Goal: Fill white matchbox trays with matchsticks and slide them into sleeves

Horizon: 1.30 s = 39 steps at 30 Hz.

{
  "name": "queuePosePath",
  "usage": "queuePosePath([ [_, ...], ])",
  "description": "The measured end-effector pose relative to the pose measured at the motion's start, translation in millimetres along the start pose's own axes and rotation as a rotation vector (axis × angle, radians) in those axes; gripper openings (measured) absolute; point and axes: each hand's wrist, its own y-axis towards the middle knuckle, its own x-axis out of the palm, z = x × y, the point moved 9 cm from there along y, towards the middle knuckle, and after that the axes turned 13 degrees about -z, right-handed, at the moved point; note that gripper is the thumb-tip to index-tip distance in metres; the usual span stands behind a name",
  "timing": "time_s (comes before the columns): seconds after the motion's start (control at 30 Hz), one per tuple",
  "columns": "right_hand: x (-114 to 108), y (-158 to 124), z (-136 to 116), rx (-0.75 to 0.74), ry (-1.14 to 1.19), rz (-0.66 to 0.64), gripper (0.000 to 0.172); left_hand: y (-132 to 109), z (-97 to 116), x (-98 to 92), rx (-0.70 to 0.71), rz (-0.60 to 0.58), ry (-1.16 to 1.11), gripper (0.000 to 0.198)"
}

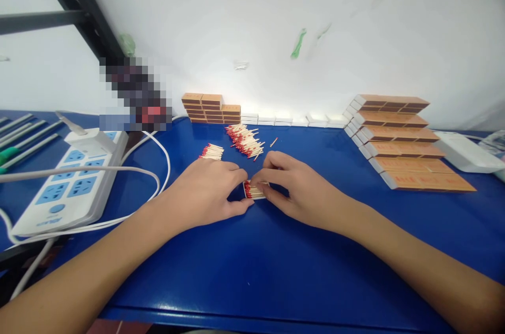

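A small open tray of red-tipped matches lies on the blue table between my hands. My left hand grips the tray's left end between thumb and fingers. My right hand has its fingers bent over the tray's right part, touching the matches; its fingertips partly hide them. Beyond the tray lies a loose heap of matches, with a single match to its right. A smaller bunch of matches shows just behind my left hand.
Stacked brown matchboxes stand by the wall, beside a row of white trays. Stepped matchboxes rise at the right, near a white device. A power strip, white cables and metal rods occupy the left.
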Motion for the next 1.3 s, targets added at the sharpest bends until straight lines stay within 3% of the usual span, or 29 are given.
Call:
queuePosePath([
  [0.7, -4.5, -8.8, -1.6, -0.008, -0.017, -0.026, 0.017, 0.5, -1.4, 0.5, 0.003, -0.011, -0.032, 0.027],
  [1.07, -0.2, -2.3, 11.6, 0.187, -0.006, 0.008, 0.008, -0.2, -0.8, 0.8, 0.017, 0.000, -0.037, 0.026],
  [1.2, -26.0, -4.6, 37.1, 0.216, -0.004, 0.087, 0.015, -0.4, -2.0, 2.8, 0.006, -0.019, -0.103, 0.033],
  [1.3, -68.7, -16.6, 90.3, 0.376, -0.060, 0.242, 0.021, 0.0, -3.0, 3.9, 0.000, -0.029, -0.139, 0.037],
])
